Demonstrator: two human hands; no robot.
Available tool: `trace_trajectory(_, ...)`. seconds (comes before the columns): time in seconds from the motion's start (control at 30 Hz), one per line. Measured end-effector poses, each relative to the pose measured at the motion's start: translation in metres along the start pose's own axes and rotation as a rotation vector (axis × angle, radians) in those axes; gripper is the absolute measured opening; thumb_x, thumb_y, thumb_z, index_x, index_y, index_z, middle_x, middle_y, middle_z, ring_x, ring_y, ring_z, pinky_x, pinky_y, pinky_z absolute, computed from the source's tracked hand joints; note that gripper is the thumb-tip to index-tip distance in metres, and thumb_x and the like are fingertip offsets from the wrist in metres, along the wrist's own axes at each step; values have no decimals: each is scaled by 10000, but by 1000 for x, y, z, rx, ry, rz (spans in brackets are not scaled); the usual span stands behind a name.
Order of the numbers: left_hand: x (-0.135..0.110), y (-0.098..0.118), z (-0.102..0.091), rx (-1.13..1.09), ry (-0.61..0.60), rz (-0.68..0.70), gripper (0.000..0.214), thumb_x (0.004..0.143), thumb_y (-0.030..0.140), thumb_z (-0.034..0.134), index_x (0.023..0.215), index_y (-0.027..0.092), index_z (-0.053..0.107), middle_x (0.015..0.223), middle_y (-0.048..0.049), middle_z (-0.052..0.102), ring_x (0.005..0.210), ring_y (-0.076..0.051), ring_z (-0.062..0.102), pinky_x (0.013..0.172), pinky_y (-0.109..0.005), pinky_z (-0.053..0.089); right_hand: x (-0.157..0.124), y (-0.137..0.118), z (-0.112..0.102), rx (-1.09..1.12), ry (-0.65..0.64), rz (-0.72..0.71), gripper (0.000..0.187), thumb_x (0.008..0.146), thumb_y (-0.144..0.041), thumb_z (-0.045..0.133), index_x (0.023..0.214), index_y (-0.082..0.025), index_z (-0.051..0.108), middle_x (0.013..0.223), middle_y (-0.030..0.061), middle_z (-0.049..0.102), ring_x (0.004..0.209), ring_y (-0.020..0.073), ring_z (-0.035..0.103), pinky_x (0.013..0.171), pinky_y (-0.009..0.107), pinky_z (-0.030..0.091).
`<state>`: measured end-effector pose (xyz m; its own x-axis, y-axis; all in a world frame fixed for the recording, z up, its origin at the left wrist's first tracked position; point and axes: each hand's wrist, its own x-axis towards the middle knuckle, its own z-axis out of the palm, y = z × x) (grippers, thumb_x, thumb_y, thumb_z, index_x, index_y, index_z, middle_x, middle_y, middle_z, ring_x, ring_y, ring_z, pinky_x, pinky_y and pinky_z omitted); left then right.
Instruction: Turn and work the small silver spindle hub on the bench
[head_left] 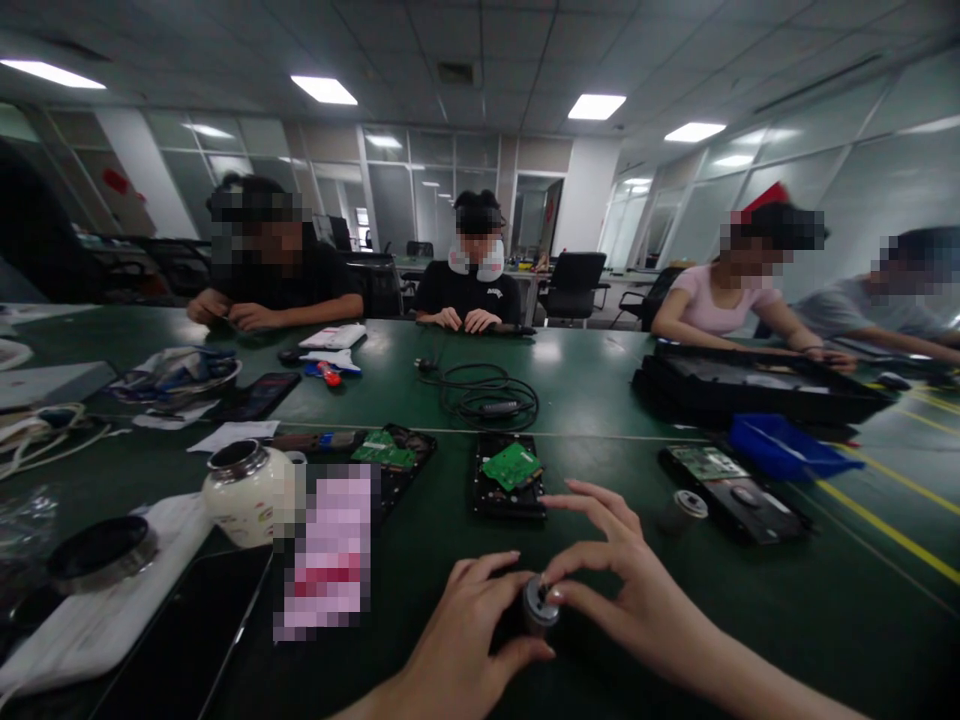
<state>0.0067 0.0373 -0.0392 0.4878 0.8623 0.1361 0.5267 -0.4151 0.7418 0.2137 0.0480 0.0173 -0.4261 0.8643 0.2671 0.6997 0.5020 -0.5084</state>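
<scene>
A small dark cylinder with a grey metal ring on top [541, 612] stands upright near the front of the green table. My left hand [469, 630] curls round it, thumb at its lower side and fingertips near the rim. Over its top, my right hand [626, 575] pinches thumb and index finger together; what lies between them is too small to name. The other right fingers stretch toward a black hard drive [480, 490] with a green circuit board [512, 466] lying loose on it. A similar small cylinder [684, 510] stands to the right, beside another opened hard drive [739, 495].
Left are a cream jar [251, 490], a phone [187, 640], a white board [112, 610] and another hard drive with a green board [386, 450]. A coiled cable [487, 395], blue tray [787, 447] and black tray [757, 400] lie beyond. Several people sit across the table.
</scene>
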Motion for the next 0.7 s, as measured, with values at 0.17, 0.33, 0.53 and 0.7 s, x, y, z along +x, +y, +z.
trace_trajectory(0.17,0,2,-1,0,0,-8,463,766,286,790,1203,261,638,1313,-51,611,1260,-276,481,1049,-442,396,4,0,2,5,-39,11,71,826,-399,697,857,-371,754,1348,-4,531,1362,322,284,1079,570,264)
trace_trajectory(0.33,-1,-1,1,-19,8,-11,448,768,293,788,1192,274,644,1309,-45,607,1257,-277,481,1048,-445,399,1,2,0,13,-77,18,121,837,-424,680,922,-370,746,1400,-6,500,1375,318,278,1087,567,262)
trace_trajectory(0.53,0,-1,2,-22,18,-5,458,767,284,787,1201,273,641,1310,-57,605,1249,-287,489,1040,-457,405,-2,1,7,71,-94,1,242,792,-497,708,1007,-393,742,1464,-7,446,1385,346,262,1092,596,246)
trace_trajectory(0.7,1,2,-1,0,-3,-9,445,769,295,785,1192,273,647,1298,-48,617,1262,-286,481,1047,-451,396,9,0,-2,182,9,62,109,813,-422,710,795,-332,769,1339,0,566,1333,296,355,1086,545,303)
